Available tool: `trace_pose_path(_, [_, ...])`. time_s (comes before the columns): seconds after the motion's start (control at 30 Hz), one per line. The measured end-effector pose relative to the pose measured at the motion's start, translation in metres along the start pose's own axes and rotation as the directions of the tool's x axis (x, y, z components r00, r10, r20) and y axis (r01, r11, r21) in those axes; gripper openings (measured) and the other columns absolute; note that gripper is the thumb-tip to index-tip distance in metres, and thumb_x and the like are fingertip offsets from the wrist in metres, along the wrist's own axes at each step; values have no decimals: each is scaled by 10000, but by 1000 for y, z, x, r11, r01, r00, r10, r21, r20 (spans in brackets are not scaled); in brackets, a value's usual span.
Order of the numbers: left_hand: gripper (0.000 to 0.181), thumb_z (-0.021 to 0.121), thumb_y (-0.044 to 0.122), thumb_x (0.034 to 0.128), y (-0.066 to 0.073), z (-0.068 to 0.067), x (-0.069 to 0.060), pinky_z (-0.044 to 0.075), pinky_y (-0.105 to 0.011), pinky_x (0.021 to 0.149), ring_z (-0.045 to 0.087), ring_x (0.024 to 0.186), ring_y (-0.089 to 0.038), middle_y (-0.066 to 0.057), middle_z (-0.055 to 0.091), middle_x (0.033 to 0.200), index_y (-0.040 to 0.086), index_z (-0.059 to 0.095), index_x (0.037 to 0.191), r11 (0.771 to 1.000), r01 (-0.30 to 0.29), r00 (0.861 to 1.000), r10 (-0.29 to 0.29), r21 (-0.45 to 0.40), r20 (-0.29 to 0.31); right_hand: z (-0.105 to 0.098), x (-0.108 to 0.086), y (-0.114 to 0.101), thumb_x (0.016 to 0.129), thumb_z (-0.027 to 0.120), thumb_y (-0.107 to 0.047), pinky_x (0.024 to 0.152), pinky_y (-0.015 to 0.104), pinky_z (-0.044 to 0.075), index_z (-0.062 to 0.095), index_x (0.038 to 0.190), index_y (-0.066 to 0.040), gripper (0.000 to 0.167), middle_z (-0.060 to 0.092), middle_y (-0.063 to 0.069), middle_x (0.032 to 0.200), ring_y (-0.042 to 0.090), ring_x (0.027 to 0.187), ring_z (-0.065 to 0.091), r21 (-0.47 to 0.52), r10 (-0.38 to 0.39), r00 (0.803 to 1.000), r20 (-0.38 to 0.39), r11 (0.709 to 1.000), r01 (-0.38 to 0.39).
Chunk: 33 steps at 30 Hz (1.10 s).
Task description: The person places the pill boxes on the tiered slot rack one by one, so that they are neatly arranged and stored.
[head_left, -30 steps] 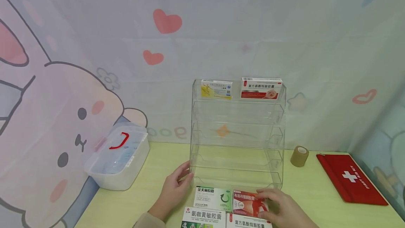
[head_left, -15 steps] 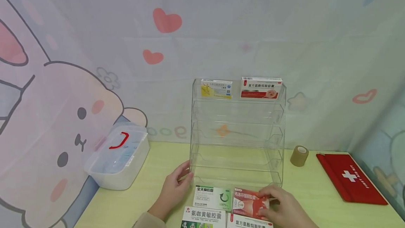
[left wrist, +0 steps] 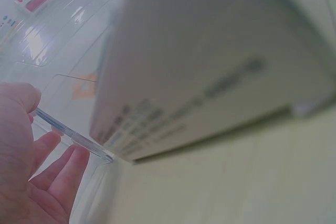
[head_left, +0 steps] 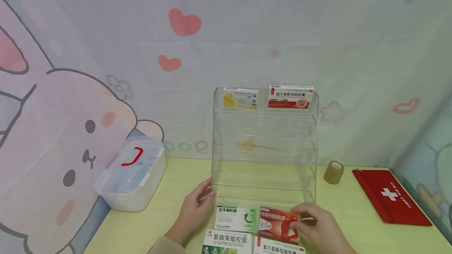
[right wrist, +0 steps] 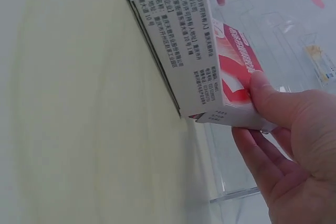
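Observation:
My right hand point(head_left: 319, 224) pinches the right side of a red medicine box point(head_left: 277, 222), thumb on its front and fingers behind, as the right wrist view shows. My left hand point(head_left: 194, 209) holds the lower left edge of a clear tiered display rack point(head_left: 263, 187); in the left wrist view the thumb and fingers lie on either side of the clear panel. Left of the red box is a green-and-white medicine box point(head_left: 236, 218). Nearer me stand a white medicine box point(head_left: 227, 240) and a white box with a red mark point(head_left: 279, 246), both cut off by the frame.
On the rack's top tier stand a yellow-and-white box point(head_left: 241, 99) and a red-and-white box point(head_left: 291, 97). A lidded white bin point(head_left: 130, 201) with a red handle is at left. At right are a tan bandage roll point(head_left: 333, 172) and a red first aid pouch point(head_left: 390, 197).
My right hand has shifted slightly to the right along the red box, which has tilted a little. My left hand stays at the rack's edge.

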State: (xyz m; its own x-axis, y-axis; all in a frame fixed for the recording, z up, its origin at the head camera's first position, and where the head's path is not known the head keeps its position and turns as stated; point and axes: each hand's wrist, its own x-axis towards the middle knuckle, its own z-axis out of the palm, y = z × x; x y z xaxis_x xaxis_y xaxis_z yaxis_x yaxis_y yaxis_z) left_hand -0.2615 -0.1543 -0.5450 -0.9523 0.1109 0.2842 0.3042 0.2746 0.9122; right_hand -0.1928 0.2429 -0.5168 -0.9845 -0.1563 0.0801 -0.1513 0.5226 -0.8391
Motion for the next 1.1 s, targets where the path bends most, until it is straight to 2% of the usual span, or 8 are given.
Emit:
trace_pose_path(0.17, [532, 728, 141, 1069, -1, 1, 1, 630, -287, 1105, 671, 1403, -431, -184, 607, 1615, 66, 582, 1574, 1000, 6, 1000, -6, -11, 0, -5, -1, -9, 881, 929, -170, 871, 136, 653, 789, 1164, -226, 321, 774, -21, 1205, 70, 1029, 730, -21, 31, 995, -93, 999, -33])
trace_pose_path(0.27, [532, 728, 155, 1072, -1, 1, 1, 631, -306, 1111, 665, 1408, -438, -194, 603, 1617, 60, 581, 1574, 1000, 2, 1000, -2, -15, 5, -8, -1, -14, 868, 938, -153, 862, 161, 673, 792, 1158, -223, 332, 777, -26, 1192, 65, 1041, 723, -50, -22, 987, -158, 999, 15])
trace_pose_path(0.43, [531, 727, 154, 1072, -1, 0, 2, 630, -312, 1114, 667, 1408, -434, -196, 603, 1616, 60, 581, 1574, 1000, -2, 1000, 2, -11, 0, -17, 4, -25, 865, 938, -135, 827, 167, 677, 797, 1179, -186, 348, 795, -18, 1180, -19, 1033, 696, -119, -152, 960, -234, 985, 127])
trace_pose_path(0.6, [529, 724, 150, 1072, 0, 1, 1, 627, -305, 1118, 658, 1413, -447, -192, 601, 1618, 68, 581, 1575, 1000, 4, 1000, -4, -11, -1, -26, 15, -40, 828, 955, -81, 799, 134, 660, 811, 1162, -170, 374, 807, 7, 1154, -89, 1025, 671, -178, -280, 914, -293, 955, 236])
trace_pose_path(0.8, [530, 725, 155, 1073, 0, 2, 1, 625, -326, 1124, 660, 1414, -438, -187, 602, 1620, 67, 581, 1576, 1000, 12, 1000, -12, -13, -1, -42, 37, -57, 778, 952, 45, 799, 77, 635, 814, 1125, -92, 398, 807, 86, 1110, -171, 1039, 638, -206, -451, 817, -359, 892, 402])
trace_pose_path(0.87, [530, 727, 154, 1073, 0, 2, 0, 626, -330, 1124, 665, 1413, -428, -185, 605, 1618, 67, 583, 1575, 1000, 16, 1000, -16, -13, -2, -48, 46, -63, 780, 941, 73, 810, 63, 626, 813, 1122, -59, 389, 807, 116, 1111, -193, 1047, 635, -208, -477, 795, -374, 879, 429])
trace_pose_path(0.93, [528, 728, 156, 1072, 0, 1, 1, 625, -330, 1125, 669, 1412, -415, -176, 608, 1618, 74, 585, 1574, 1000, 20, 1000, -20, -9, -2, -53, 54, -69, 789, 933, 79, 824, 54, 619, 808, 1122, -44, 376, 803, 128, 1115, -211, 1046, 634, -212, -483, 785, -388, 875, 434])
trace_pose_path(1.1, [523, 731, 159, 1068, 0, 1, 1, 625, -320, 1123, 679, 1402, -405, -172, 613, 1612, 104, 595, 1570, 1000, 16, 1000, -16, -1, -8, -61, 69, -89, 833, 923, 34, 852, 12, 582, 798, 1148, -53, 350, 777, 116, 1153, -233, 1017, 630, -202, -461, 783, -416, 887, 415])
